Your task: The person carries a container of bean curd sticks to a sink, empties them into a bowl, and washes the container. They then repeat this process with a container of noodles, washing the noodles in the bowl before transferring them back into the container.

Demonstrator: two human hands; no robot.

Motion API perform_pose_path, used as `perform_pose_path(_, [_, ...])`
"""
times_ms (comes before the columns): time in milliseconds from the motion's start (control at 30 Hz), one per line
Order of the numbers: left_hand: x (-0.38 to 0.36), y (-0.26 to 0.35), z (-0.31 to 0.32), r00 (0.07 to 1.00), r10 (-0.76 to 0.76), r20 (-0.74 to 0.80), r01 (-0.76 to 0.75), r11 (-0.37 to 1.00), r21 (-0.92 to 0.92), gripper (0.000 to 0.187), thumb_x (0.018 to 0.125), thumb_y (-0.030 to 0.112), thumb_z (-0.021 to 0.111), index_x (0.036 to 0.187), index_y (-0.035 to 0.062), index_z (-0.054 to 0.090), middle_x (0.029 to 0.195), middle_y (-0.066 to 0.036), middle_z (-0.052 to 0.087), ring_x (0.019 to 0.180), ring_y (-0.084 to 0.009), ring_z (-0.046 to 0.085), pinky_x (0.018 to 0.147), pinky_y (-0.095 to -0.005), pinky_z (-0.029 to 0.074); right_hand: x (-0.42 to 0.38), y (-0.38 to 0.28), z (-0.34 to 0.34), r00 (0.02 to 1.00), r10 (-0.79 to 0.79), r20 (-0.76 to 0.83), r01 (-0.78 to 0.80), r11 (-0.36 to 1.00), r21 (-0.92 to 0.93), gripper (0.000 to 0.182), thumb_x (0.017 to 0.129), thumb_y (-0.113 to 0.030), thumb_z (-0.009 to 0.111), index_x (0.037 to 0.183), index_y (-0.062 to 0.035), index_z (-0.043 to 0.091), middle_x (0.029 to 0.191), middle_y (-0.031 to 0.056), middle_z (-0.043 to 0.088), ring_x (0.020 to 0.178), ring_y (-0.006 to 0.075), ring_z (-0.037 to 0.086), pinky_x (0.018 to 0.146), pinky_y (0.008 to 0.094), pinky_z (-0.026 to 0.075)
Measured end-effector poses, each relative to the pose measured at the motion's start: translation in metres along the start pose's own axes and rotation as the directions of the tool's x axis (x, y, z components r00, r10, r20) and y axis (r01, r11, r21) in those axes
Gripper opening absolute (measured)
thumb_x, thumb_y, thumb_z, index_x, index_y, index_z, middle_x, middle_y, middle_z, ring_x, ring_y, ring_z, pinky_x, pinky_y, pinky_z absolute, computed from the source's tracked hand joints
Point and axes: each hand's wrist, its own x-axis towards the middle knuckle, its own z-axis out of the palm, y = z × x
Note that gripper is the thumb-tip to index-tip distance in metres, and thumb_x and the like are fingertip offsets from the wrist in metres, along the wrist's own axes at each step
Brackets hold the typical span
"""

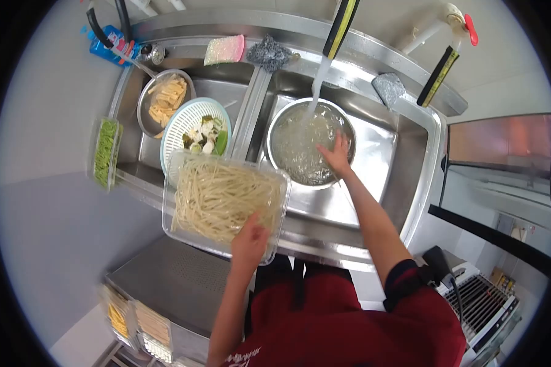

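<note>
My left hand (250,241) is over the near side of a clear plastic container (281,208) full of long pale strips (220,196). Its fingers are curled together against the strips; what they hold is hidden. The container lies across the sink's front edge, overlapping a white-green colander (177,131). My right hand (338,154) is at the right side of a round metal bowl (272,153) in the right basin, fingers apart over the water. Water runs into the bowl from a hose (338,30) above. Pale bits show in the water.
In the left basin, a metal bowl (142,110) holds yellowish sticks, and the colander holds white and green pieces. A tray of green shreds (106,153) stands at the far left. Along the back ledge are a pink sponge (225,49), a scourer (268,54) and a blue bottle (111,44).
</note>
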Motion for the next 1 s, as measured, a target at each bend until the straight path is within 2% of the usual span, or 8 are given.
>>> perform_pose_path(33, [-0.012,-0.004,-0.011,0.997,-0.043,-0.066,0.041,0.998,-0.038,0.035,0.076,0.011,0.053,0.109,0.0009,0.047,0.071,-0.01,0.057,0.064,-0.0171,0.056,0.062,-0.0276,0.044,0.015,-0.008,0.011,0.99,0.124,-0.072,-0.113,0.984,0.136,0.092,0.063,-0.043,0.064,0.129,-0.0032,0.014,0.129,0.0238,0.02,0.121,0.0343,0.017,0.099,0.0375,0.017])
perform_pose_path(67, [-0.027,-0.015,-0.024,0.987,-0.092,-0.131,0.082,0.994,-0.078,0.033,0.077,0.01,0.053,0.108,0.0002,0.047,0.071,-0.008,0.057,0.063,-0.0139,0.054,0.063,-0.0256,0.044,0.031,0.0,0.036,0.968,0.232,-0.095,-0.213,0.961,0.179,0.096,0.062,-0.047,0.064,0.129,-0.0015,0.012,0.126,0.0244,0.027,0.119,0.0334,0.024,0.098,0.0365,0.02])
perform_pose_path(200, [-0.116,-0.089,-0.047,0.879,-0.33,-0.344,0.311,0.944,-0.112,0.029,0.077,0.009,0.052,0.105,0.0002,0.048,0.063,-0.002,0.049,0.057,-0.0069,0.045,0.056,-0.0205,0.04,0.048,-0.032,0.066,0.964,0.233,0.128,-0.245,0.966,0.086,0.099,0.061,-0.051,0.062,0.128,0.0024,0.012,0.121,0.025,0.034,0.116,0.0319,0.03,0.098,0.0343,0.021])
perform_pose_path(267, [-0.153,-0.098,-0.05,0.832,-0.413,-0.371,0.466,0.882,0.062,0.029,0.077,0.01,0.052,0.103,0.0001,0.049,0.062,-0.002,0.05,0.057,-0.0071,0.047,0.054,-0.0215,0.041,0.044,-0.049,0.065,0.883,0.172,0.436,-0.205,0.978,0.028,0.102,0.06,-0.054,0.061,0.126,0.0057,0.012,0.117,0.0246,0.039,0.113,0.0311,0.035,0.097,0.0331,0.022])
perform_pose_path(367, [-0.195,-0.121,-0.039,0.749,-0.53,-0.397,0.559,0.827,-0.05,0.029,0.076,0.011,0.052,0.103,0.0013,0.048,0.061,-0.003,0.051,0.056,-0.0078,0.049,0.053,-0.0228,0.042,0.033,-0.052,0.066,0.811,-0.047,0.584,0.022,0.999,0.05,0.1,0.061,-0.052,0.06,0.126,0.007,0.012,0.124,0.0256,0.031,0.118,0.0314,0.028,0.098,0.0328,0.02])
perform_pose_path(500, [-0.218,-0.139,-0.016,0.798,-0.476,-0.369,0.516,0.856,0.013,0.026,0.077,0.008,0.049,0.103,0.0012,0.047,0.06,-0.006,0.053,0.056,-0.011,0.052,0.051,-0.0253,0.042,0.01,-0.061,0.065,0.826,-0.13,0.548,0.093,0.991,0.094,0.094,0.062,-0.05,0.061,0.123,0.0082,0.02,0.127,0.0247,0.024,0.119,0.0336,0.024,0.098,0.0334,0.021])
perform_pose_path(567, [-0.208,-0.125,-0.009,0.808,-0.508,-0.299,0.506,0.858,-0.088,0.026,0.078,0.008,0.048,0.103,0.0011,0.047,0.062,-0.007,0.055,0.057,-0.0131,0.054,0.053,-0.0263,0.044,0.0,-0.062,0.062,0.767,-0.134,0.628,-0.091,0.945,0.313,0.09,0.062,-0.045,0.063,0.124,0.0065,0.02,0.127,0.0242,0.025,0.118,0.0324,0.026,0.097,0.0333,0.022])
perform_pose_path(1000, [-0.212,-0.13,-0.001,0.847,-0.468,-0.251,0.448,0.884,-0.134,0.028,0.078,0.009,0.049,0.105,0.0014,0.046,0.062,-0.008,0.054,0.055,-0.0138,0.052,0.053,-0.027,0.042,-0.017,-0.035,0.058,0.676,-0.187,0.713,0.037,0.975,0.221,0.069,0.066,-0.02,0.063,0.12,0.0037,0.029,0.115,0.0207,0.042,0.106,0.0273,0.042,0.089,0.0303,0.032])
